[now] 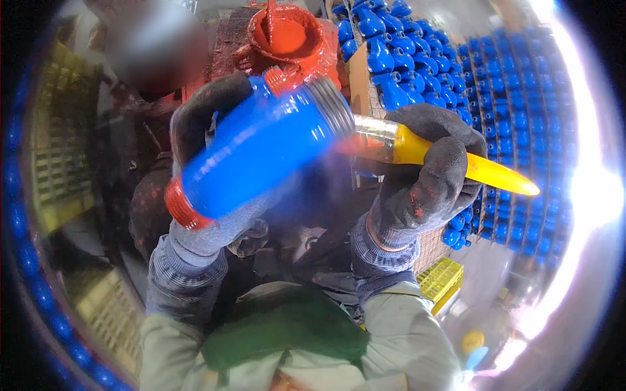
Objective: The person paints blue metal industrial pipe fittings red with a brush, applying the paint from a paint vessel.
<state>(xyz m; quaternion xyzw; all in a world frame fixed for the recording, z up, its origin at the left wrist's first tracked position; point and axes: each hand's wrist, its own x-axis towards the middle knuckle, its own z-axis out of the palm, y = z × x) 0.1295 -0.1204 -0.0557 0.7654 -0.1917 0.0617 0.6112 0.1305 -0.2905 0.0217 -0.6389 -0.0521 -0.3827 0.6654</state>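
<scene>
My left hand (203, 120), in a dark glove, is closed around a blue metal pipe fitting (261, 153), which is held tilted in front of me. Red paint covers its lower-left threaded end and the small threaded port on top. The wide threaded end at the upper right shows grey metal. In my right hand (443, 159), also gloved and spotted with red, is a paintbrush (501, 174) with a yellow handle. Its red-stained bristles point left, close to the grey threaded end; whether they touch it I cannot tell.
Beyond the fitting stands a paint-caked red pot (317, 55) holding red paint and a stick. A blurred grey rounded object (153, 45) is at upper left. Several rows of blue fittings (417, 52) fill the right side. A yellow crate (441, 279) sits at lower right.
</scene>
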